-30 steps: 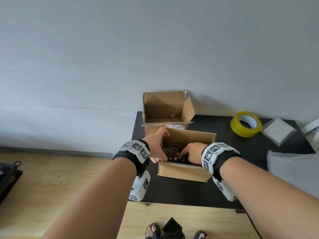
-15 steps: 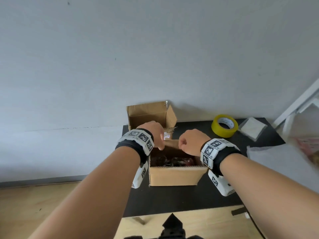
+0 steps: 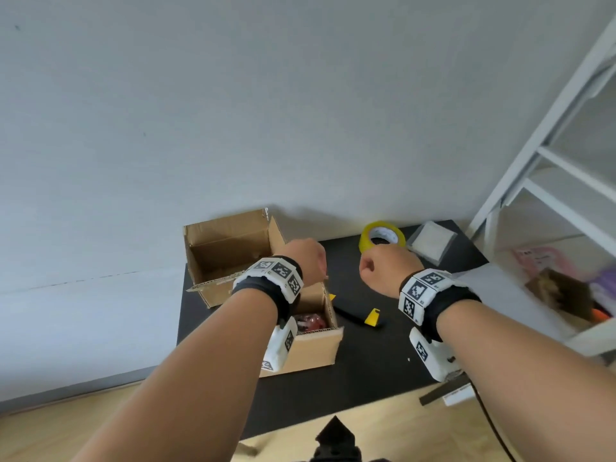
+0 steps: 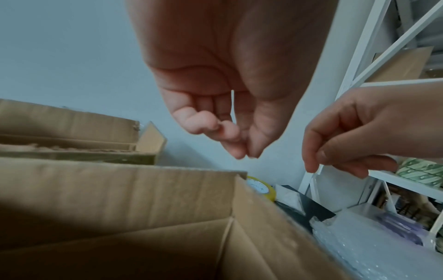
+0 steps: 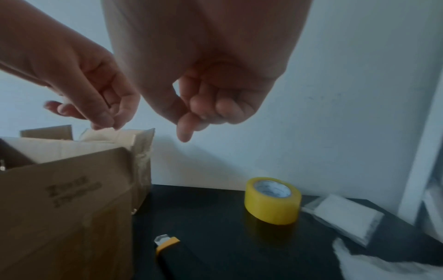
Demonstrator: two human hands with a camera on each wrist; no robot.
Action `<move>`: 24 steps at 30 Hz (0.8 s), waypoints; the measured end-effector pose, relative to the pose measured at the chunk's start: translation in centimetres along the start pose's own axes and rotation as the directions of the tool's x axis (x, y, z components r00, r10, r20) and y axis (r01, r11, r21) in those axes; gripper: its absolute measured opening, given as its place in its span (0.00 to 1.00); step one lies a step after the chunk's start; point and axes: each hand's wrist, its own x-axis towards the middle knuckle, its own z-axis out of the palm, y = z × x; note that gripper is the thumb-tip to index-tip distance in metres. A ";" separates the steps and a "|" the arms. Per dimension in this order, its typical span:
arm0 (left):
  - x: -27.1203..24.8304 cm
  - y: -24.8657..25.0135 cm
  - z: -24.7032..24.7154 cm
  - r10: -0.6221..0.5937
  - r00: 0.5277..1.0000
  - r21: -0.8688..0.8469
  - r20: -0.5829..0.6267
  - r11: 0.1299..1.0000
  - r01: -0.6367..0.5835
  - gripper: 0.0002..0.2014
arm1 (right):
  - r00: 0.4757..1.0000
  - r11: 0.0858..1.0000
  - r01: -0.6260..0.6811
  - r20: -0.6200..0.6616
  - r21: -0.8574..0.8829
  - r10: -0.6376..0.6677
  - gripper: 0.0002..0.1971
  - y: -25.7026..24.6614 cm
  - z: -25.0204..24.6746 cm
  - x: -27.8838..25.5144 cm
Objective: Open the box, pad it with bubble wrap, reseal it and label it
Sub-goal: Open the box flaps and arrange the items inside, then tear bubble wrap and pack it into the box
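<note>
The open cardboard box [image 3: 310,348] stands at the left of the black table [image 3: 366,368], with something red [image 3: 311,320] inside. My left hand [image 3: 308,260] hovers above its far rim, fingers curled to the thumb [image 4: 242,151], holding nothing I can see. My right hand [image 3: 383,266] hangs over the table right of the box, also curled and empty [image 5: 189,130]. A sheet of bubble wrap [image 3: 493,291] lies at the table's right edge. The yellow tape roll [image 3: 381,236] and a flat white packet [image 3: 431,240] sit at the back.
A second open box [image 3: 226,251], empty as far as I see, stands behind the first against the wall. A black and yellow box cutter [image 3: 360,318] lies right of the near box. White shelving [image 3: 550,181] with goods rises at the right. Wooden floor below.
Both hands have come up out of the box. The right hand has moved right, off the box and over the table. My view has swung right, bringing in the shelving.
</note>
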 end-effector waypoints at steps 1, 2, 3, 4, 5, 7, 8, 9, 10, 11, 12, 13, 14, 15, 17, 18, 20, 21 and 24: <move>0.4 0.5 0.1 -0.002 1.000 -0.013 -0.001 1.000 0.002 0.09 | 1.000 1.000 -0.021 0.000 -0.008 0.021 0.10 0.9 0.0 0.0; 1.0 1.5 0.3 -0.004 1.000 -0.028 0.009 1.000 0.004 0.09 | 0.999 0.999 -0.050 -0.006 -0.010 0.050 0.10 2.4 0.0 -0.1; 1.5 2.2 0.4 -0.003 1.000 -0.042 0.011 0.999 0.003 0.10 | 0.997 0.997 -0.076 -0.017 -0.009 0.075 0.11 3.5 0.0 -0.2; 2.0 3.1 0.6 -0.002 1.000 -0.057 0.011 0.998 0.002 0.10 | 0.995 0.995 -0.101 -0.027 -0.008 0.101 0.12 4.8 0.1 -0.4; 2.6 3.9 0.9 0.000 1.000 -0.077 0.001 0.997 0.000 0.10 | 0.992 0.992 -0.127 -0.030 -0.001 0.127 0.12 6.1 0.1 -0.6; 3.7 5.7 1.5 0.000 0.999 -0.110 -0.034 0.994 -0.003 0.09 | 0.984 0.984 -0.177 -0.012 0.027 0.177 0.12 8.7 0.5 -0.8; 4.3 6.5 1.8 -0.001 0.999 -0.121 -0.052 0.993 -0.005 0.09 | 0.980 0.979 -0.198 0.000 0.041 0.198 0.12 10.0 0.7 -0.9; 4.8 7.4 2.2 0.002 0.998 -0.135 -0.066 0.991 -0.011 0.08 | 0.976 0.974 -0.219 0.007 0.049 0.219 0.11 11.1 1.0 -0.9; 5.3 8.2 2.6 0.003 0.998 -0.148 -0.068 0.989 -0.013 0.07 | 0.971 0.970 -0.239 0.010 0.052 0.239 0.10 12.3 1.4 -0.9; 5.9 8.9 3.1 0.004 0.998 -0.161 -0.062 0.987 -0.014 0.06 | 0.966 0.965 -0.257 0.015 0.045 0.256 0.10 13.3 1.7 -0.9; 6.3 9.6 3.5 0.000 0.999 -0.171 -0.048 0.985 -0.009 0.06 | 0.961 0.961 -0.274 0.030 0.035 0.273 0.10 14.2 2.3 -0.8; 6.8 10.1 4.0 -0.005 0.999 -0.182 -0.032 0.983 0.000 0.06 | 0.955 0.956 -0.292 0.055 0.020 0.290 0.11 15.1 2.8 -0.7; 7.2 10.6 4.5 -0.016 1.000 -0.187 -0.017 0.982 0.013 0.06 | 0.948 0.951 -0.308 0.088 0.003 0.307 0.11 15.9 3.5 -0.5; 7.6 10.9 5.0 -0.025 1.000 -0.186 -0.003 0.982 0.024 0.07 | 0.939 0.947 -0.322 0.125 -0.015 0.321 0.12 16.6 4.1 -0.3; 8.3 11.4 6.0 -0.046 0.999 -0.173 0.025 0.984 0.049 0.08 | 0.925 0.945 -0.323 0.196 -0.041 0.325 0.15 17.7 5.5 0.1; 8.5 11.5 6.5 -0.056 0.998 -0.169 0.035 0.984 0.062 0.08 | 0.922 0.948 -0.317 0.220 -0.042 0.318 0.18 18.1 6.3 0.3; 8.9 11.7 7.3 -0.079 0.996 -0.171 0.049 0.981 0.086 0.08 | 0.912 0.944 -0.331 0.251 -0.016 0.324 0.27 18.7 7.5 0.7; 9.2 11.8 7.6 -0.088 0.995 -0.172 0.050 0.980 0.095 0.08 | 0.905 0.940 -0.341 0.265 -0.013 0.332 0.32 18.9 8.1 0.8; 9.6 12.0 8.1 -0.107 0.992 -0.176 0.063 0.977 0.116 0.08 | 0.878 0.934 -0.350 0.323 -0.065 0.352 0.41 19.3 9.4 1.1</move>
